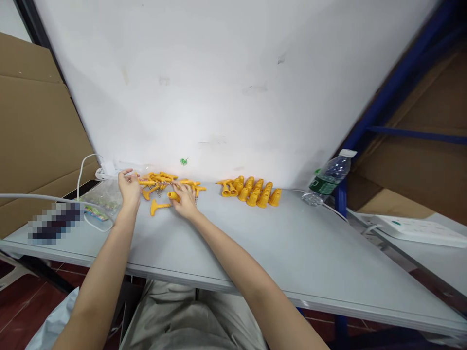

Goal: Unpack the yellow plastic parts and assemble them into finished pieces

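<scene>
Step in hand looks like handling chained pcs: your L hand seems to pinch a slim yellow plastic pc, your R hand is curled round a hollow yellow plastic cup, ctr-left of frame. Next move prob. calls for keeping the silver metal chain betw. them untangled. Flat grey surface: cone-shaped yellow plastic cups mid-frame, clear plastic bottle w/ green label at right; white wall behind.

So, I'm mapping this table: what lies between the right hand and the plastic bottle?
In the head view, clustered yellow cup-shaped pieces sit between the right hand and the bottle.
</scene>
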A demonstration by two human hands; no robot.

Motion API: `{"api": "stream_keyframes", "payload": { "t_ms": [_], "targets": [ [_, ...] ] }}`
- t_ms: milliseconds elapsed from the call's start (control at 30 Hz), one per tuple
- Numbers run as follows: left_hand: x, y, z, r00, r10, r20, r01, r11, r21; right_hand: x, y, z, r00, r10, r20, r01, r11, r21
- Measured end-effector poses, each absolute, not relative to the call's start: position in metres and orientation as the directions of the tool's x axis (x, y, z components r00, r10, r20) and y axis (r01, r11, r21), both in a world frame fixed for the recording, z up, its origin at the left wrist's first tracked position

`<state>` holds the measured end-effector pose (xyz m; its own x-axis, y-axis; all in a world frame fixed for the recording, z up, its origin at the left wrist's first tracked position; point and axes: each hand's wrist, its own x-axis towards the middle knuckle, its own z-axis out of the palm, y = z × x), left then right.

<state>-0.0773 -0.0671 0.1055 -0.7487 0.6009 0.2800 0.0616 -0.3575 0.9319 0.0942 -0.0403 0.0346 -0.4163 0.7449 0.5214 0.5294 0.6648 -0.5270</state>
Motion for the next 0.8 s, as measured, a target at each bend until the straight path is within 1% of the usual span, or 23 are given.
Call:
{"api": "stream_keyframes", "payload": {
  "t_ms": [67,133,233,333,400,533,633,800],
  "targets": [
    [-0.079,-0.071,0.104,-0.743,0.584,0.328,0.096,-0.391,0.915,0.097,-0.047,0.043,-0.461,0.708,0.535,0.585,0.696,-0.417],
    [-0.079,-0.075,0.103,-0.737,0.582,0.344,0.098,-0.412,0.906,0.099,-0.051,0.05,-0.496,0.691,0.526,0.624,0.704,-0.338],
    [-0.074,-0.079,0.101,-0.729,0.589,0.349,0.084,-0.429,0.899,0.102,-0.053,0.055,-0.53,0.68,0.506,0.652,0.709,-0.27],
    [-0.068,-0.08,0.097,-0.727,0.586,0.359,0.062,-0.464,0.884,0.106,-0.051,0.053,-0.559,0.657,0.505,0.642,0.729,-0.238],
    [-0.065,-0.08,0.094,-0.73,0.601,0.325,0.006,-0.47,0.883,0.111,-0.049,0.051,-0.566,0.644,0.515,0.629,0.741,-0.235],
    [-0.059,-0.08,0.093,-0.721,0.667,0.187,-0.158,-0.421,0.893,0.119,-0.045,0.047,-0.562,0.63,0.536,0.6,0.757,-0.26],
    [-0.057,-0.078,0.093,-0.712,0.688,0.14,-0.226,-0.413,0.882,0.125,-0.042,0.046,-0.554,0.651,0.519,0.57,0.751,-0.334],
    [-0.051,-0.073,0.093,-0.681,0.722,0.125,-0.299,-0.429,0.852,0.125,-0.038,0.044,-0.566,0.695,0.444,0.53,0.719,-0.45]
  ]
}}
